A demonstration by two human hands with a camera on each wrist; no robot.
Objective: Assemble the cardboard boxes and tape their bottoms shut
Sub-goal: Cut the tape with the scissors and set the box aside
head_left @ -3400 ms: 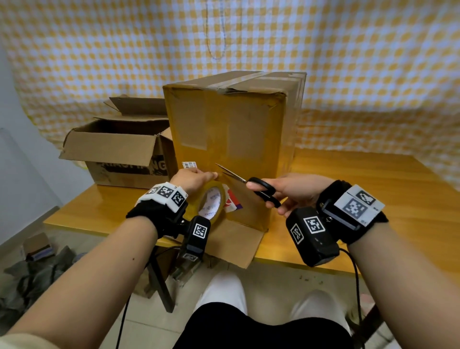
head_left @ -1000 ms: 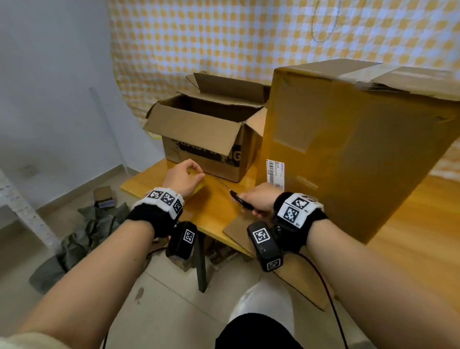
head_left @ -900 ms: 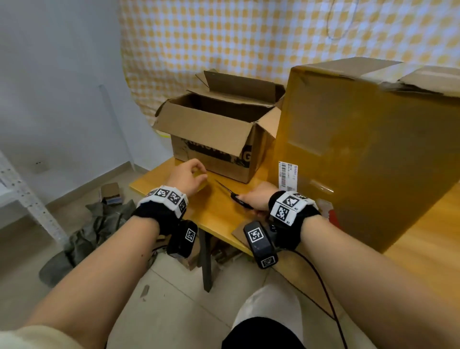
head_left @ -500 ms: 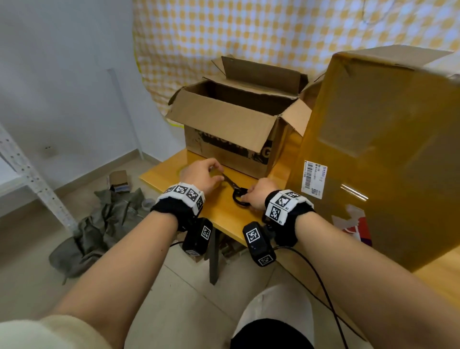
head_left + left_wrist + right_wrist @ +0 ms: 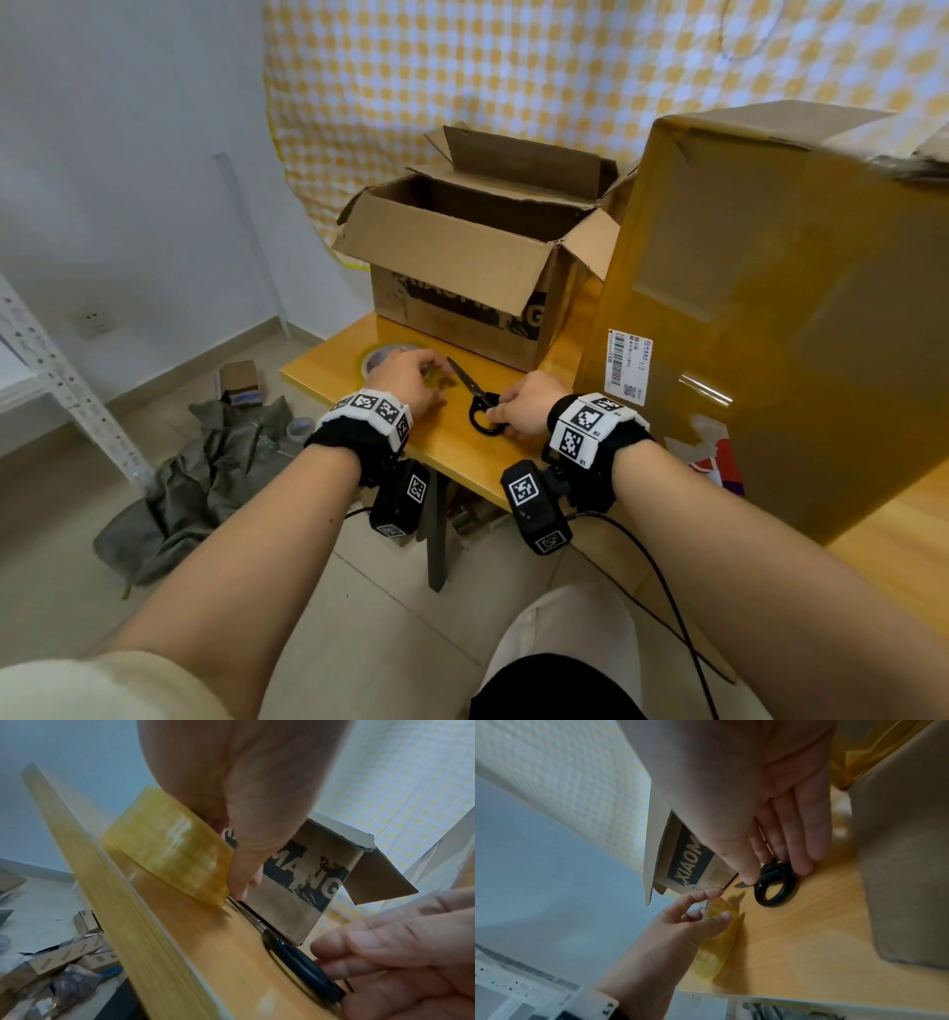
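2 cardboard boxes: open box [image 5: 462, 267], taped box [image 5: 780, 288]. Left hand [image 5: 405, 383] grasps 1 tape roll [image 5: 169, 850]; right hand [image 5: 524, 406] lies loosely on 1 pair of scissors [image 5: 480, 406].

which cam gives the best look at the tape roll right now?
Left wrist: the tape roll fills mid-frame, flat on the table under the left hand. In the head view, that hand hides most of the roll. The right wrist view shows only a blurred yellow edge.
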